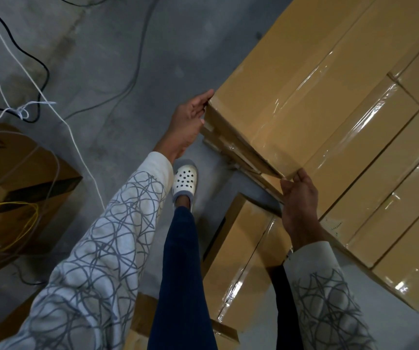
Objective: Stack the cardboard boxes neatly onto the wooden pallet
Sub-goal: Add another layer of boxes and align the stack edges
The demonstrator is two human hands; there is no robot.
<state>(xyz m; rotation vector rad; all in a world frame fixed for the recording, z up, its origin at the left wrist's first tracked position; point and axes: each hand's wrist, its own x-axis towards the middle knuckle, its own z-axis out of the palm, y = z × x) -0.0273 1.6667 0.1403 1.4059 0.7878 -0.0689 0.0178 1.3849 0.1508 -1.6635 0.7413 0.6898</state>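
A person looks down at a taped cardboard box that sits on top of a stack of similar boxes filling the right side of the view. Clear shiny tape runs along the box seams. A small printed mark on one box near the right wrist is too small to read.

The left hand reaches forward to the box's far-left corner. Its fingers are straight and together, pressed flat against the side of the box, with the palm turned toward the cardboard. The arm is stretched out, in a pale sleeve with a grey scribble pattern.

The right hand is at the box's near corner. Its fingers curl over the edge and grip the cardboard there, wrist bent, back of the hand facing up.

Below the right hand, a low box stands on the grey concrete floor, just beside the stack. Whether a pallet lies under the stack cannot be told.

Between the arms are a navy trouser leg and a white clog with holes. To the left are white cables, black cables, a yellow wire and a darker brown box.
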